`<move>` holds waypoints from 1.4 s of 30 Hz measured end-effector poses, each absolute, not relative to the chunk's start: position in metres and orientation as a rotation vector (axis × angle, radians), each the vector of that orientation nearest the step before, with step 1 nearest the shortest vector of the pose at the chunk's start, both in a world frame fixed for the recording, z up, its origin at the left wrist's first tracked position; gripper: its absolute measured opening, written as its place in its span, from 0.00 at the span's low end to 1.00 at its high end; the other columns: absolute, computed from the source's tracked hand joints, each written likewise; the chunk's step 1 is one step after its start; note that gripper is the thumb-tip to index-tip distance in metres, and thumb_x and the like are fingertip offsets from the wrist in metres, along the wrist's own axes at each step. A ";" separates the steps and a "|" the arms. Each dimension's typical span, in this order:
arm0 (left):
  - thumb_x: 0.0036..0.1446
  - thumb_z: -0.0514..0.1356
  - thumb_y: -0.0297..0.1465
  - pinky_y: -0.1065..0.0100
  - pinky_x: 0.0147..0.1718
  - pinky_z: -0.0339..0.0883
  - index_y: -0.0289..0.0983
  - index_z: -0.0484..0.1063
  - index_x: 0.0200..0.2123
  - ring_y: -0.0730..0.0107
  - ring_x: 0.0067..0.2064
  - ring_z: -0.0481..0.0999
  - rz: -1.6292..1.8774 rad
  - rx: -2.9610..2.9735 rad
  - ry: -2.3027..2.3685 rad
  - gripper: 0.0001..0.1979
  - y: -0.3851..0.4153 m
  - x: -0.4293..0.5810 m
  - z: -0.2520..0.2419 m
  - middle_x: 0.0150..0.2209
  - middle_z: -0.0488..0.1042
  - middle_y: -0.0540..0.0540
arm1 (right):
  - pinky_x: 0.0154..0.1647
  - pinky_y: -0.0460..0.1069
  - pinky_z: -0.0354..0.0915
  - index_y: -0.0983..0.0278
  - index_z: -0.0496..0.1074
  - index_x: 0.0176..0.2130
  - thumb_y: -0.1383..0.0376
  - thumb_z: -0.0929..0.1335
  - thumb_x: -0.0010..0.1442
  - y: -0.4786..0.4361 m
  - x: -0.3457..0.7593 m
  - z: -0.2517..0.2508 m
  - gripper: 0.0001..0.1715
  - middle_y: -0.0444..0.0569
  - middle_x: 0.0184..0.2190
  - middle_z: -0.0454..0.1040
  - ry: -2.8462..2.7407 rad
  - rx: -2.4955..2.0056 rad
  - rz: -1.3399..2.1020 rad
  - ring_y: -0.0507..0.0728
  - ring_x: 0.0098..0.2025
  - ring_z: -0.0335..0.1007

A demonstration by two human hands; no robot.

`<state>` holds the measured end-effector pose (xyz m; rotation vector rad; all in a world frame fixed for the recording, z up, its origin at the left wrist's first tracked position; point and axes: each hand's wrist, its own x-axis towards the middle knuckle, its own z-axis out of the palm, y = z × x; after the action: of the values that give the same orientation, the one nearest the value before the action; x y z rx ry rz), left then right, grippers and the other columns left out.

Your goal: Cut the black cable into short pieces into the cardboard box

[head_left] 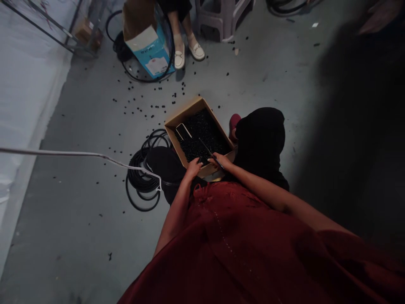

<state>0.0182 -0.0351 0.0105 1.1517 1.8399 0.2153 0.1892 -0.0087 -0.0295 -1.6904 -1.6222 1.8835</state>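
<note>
A brown cardboard box [186, 115] sits on the floor between my knees, filled with several small black pieces. My left hand [193, 167] rests at the box's near edge, fingers curled into the black pieces; what it grips is too small to make out. My right hand [219, 161] is closed on a thin dark tool [207, 148] that points up-left into the box. A bent metal piece [183, 131] lies at the box's left side.
A coil of black hose [141, 177] lies left of the box, and a white cable [79, 154] runs in from the left. Black bits are scattered over the grey floor. Another person's feet in white shoes [188, 52], a blue-white carton [152, 52] and a plastic stool [221, 19] are farther off.
</note>
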 end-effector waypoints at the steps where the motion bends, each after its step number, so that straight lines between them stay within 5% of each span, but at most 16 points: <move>1: 0.58 0.56 0.24 0.72 0.31 0.67 0.31 0.74 0.49 0.74 0.27 0.72 0.212 1.135 1.792 0.16 -0.036 0.019 0.012 0.32 0.77 0.46 | 0.27 0.46 0.66 0.62 0.66 0.43 0.49 0.67 0.60 -0.008 0.188 -0.030 0.21 0.46 0.30 0.75 -1.480 -1.637 1.958 0.54 0.27 0.72; 6: 0.57 0.55 0.22 0.75 0.27 0.64 0.32 0.72 0.52 0.80 0.23 0.67 0.164 1.109 1.644 0.19 -0.041 0.028 0.017 0.32 0.75 0.48 | 0.23 0.44 0.67 0.62 0.61 0.38 0.59 0.72 0.56 -0.008 0.184 -0.025 0.17 0.38 0.20 0.67 -1.020 -1.467 2.145 0.50 0.21 0.66; 14: 0.58 0.56 0.24 0.75 0.27 0.65 0.34 0.55 0.66 0.81 0.24 0.69 0.205 1.039 1.717 0.32 -0.047 0.036 0.011 0.36 0.74 0.47 | 0.22 0.43 0.66 0.61 0.60 0.39 0.73 0.69 0.53 -0.010 0.179 -0.017 0.16 0.36 0.20 0.65 -0.899 -1.455 2.167 0.49 0.21 0.66; 21: 0.58 0.59 0.28 0.69 0.38 0.69 0.35 0.55 0.66 0.70 0.34 0.77 0.072 1.262 1.753 0.33 -0.049 0.042 0.033 0.37 0.77 0.45 | 0.21 0.43 0.65 0.62 0.60 0.39 0.76 0.66 0.52 -0.009 0.178 -0.013 0.16 0.36 0.19 0.65 -0.848 -1.441 2.172 0.49 0.21 0.65; 25: 0.59 0.59 0.30 0.61 0.45 0.66 0.33 0.63 0.59 0.54 0.47 0.77 -0.305 1.636 1.834 0.24 -0.050 0.050 0.061 0.45 0.76 0.34 | 0.21 0.43 0.65 0.62 0.60 0.39 0.75 0.67 0.53 -0.007 0.181 -0.012 0.16 0.36 0.19 0.65 -0.791 -1.417 2.147 0.49 0.20 0.64; 29: 0.64 0.52 0.31 0.63 0.45 0.65 0.36 0.70 0.50 0.55 0.47 0.77 -0.415 1.739 1.840 0.14 -0.050 0.052 0.072 0.47 0.76 0.34 | 0.22 0.43 0.65 0.61 0.59 0.39 0.72 0.68 0.55 -0.003 0.183 -0.014 0.14 0.36 0.21 0.65 -0.754 -1.445 2.069 0.48 0.20 0.64; 33: 0.65 0.51 0.31 0.65 0.46 0.65 0.36 0.70 0.52 0.58 0.49 0.76 -0.241 1.711 1.867 0.16 -0.044 0.041 0.066 0.49 0.76 0.36 | 0.21 0.42 0.65 0.61 0.61 0.40 0.61 0.65 0.64 -0.003 0.187 -0.011 0.08 0.39 0.24 0.69 -0.941 -1.465 2.029 0.48 0.21 0.66; 36: 0.64 0.51 0.30 0.68 0.47 0.64 0.35 0.71 0.54 0.61 0.50 0.75 -0.018 1.644 1.884 0.18 -0.034 0.029 0.061 0.50 0.76 0.39 | 0.19 0.44 0.63 0.62 0.63 0.40 0.51 0.61 0.66 -0.006 0.190 -0.006 0.17 0.43 0.26 0.72 -1.242 -1.509 1.988 0.51 0.21 0.69; 42: 0.64 0.53 0.34 0.72 0.35 0.64 0.33 0.74 0.52 0.70 0.32 0.74 0.391 1.346 1.932 0.19 -0.015 0.006 0.050 0.31 0.77 0.46 | 0.28 0.45 0.66 0.62 0.67 0.45 0.45 0.62 0.64 -0.013 0.190 -0.001 0.24 0.45 0.30 0.76 -1.682 -1.496 1.862 0.52 0.26 0.72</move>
<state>0.0064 -0.0150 0.0497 1.3456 1.9320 0.3914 0.1901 -0.0133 -0.0012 -1.4960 -1.6822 1.8615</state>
